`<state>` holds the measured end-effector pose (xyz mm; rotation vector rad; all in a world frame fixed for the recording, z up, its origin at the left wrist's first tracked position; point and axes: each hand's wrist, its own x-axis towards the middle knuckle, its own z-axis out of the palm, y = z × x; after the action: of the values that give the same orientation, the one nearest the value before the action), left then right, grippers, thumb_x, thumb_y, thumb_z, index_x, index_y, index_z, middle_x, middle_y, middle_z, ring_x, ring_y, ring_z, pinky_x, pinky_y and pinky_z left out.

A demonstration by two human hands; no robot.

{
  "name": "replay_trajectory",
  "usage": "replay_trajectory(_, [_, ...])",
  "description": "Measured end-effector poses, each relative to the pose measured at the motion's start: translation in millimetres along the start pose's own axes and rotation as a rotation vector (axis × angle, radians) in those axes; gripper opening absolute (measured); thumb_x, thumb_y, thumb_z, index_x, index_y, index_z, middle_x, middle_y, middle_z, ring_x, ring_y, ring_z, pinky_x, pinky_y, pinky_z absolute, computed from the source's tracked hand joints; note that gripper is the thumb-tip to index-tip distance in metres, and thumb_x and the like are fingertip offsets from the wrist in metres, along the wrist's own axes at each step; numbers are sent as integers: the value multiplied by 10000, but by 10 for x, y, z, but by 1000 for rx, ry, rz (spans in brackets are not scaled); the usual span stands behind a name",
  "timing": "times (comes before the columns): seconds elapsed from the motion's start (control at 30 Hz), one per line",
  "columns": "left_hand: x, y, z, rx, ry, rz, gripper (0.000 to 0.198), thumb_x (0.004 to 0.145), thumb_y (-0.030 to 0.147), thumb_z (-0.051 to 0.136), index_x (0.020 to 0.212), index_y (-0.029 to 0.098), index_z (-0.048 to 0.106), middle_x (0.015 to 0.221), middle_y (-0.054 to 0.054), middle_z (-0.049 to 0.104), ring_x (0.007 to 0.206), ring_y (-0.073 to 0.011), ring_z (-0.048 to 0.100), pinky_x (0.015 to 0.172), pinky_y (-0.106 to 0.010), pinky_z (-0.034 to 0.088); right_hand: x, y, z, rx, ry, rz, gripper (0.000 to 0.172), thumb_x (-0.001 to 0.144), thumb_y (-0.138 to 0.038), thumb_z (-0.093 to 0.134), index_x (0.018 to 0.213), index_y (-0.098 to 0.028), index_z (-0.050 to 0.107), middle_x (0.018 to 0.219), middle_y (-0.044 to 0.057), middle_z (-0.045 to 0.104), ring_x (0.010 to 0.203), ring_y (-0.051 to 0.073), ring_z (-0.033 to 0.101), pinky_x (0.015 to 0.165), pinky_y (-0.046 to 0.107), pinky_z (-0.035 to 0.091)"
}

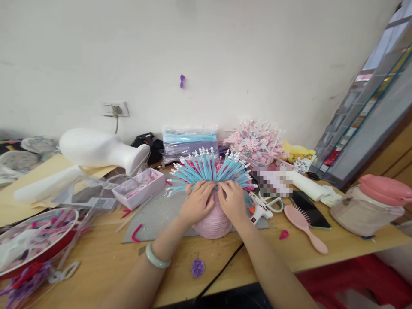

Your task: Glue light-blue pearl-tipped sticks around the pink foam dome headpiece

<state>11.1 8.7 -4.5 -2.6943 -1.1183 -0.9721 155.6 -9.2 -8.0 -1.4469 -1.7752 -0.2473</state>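
Observation:
In the middle of the desk sits a rounded pink piece with ribbed rows (212, 225). A wide fan of light-blue pipe cleaners (207, 166), tipped with small white beads, spreads from its upper part. My left hand (200, 199) and my right hand (231, 199) meet at the fan's base. Bent fingers on both hands press on the blue pipe cleaners there, thumbs close together. My fingertips hide the exact pinch point. Some deep-pink material shows behind the blue fan. A pale bracelet circles my left wrist.
A grey mat (151, 214) lies under the piece. To its right are a glue gun (260, 213), scissors (275, 204), a pink hairbrush (301, 221), a phone (310, 209) and a lidded jug (367, 210). Leftward stand a white box (140, 189) and a foam head (93, 148).

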Motion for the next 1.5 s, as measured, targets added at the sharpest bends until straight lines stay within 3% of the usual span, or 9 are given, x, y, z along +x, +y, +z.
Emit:
replay_trajectory(0.57, [35, 45, -59, 18, -56, -47, 207, 809, 232, 468, 967, 234, 601, 1161, -36, 597, 1106, -238, 446, 965, -481, 251, 0, 4, 18, 61, -1, 44, 172, 819, -237, 492, 870, -208, 654, 824, 60, 601, 796, 199, 518, 738, 330, 379])
replay_trajectory(1.1, [-54, 1, 40, 26, 32, 12, 383, 824, 179, 378, 1179, 203, 518, 1212, -47, 583, 1137, -222, 454, 974, -430, 250, 10, 32, 86, 357, 99, 264, 141, 796, -234, 534, 877, -176, 634, 845, 66, 639, 811, 197, 549, 762, 343, 436])
replay_trajectory(1.5, [-19, -5, 21, 2, -35, 14, 402, 817, 180, 373, 1197, 190, 504, 1251, -51, 553, 1173, -227, 421, 973, -440, 263, 8, 39, 100, 333, 94, 148, 259, 872, -272, 435, 954, -190, 667, 885, 75, 636, 859, 189, 553, 805, 346, 429])
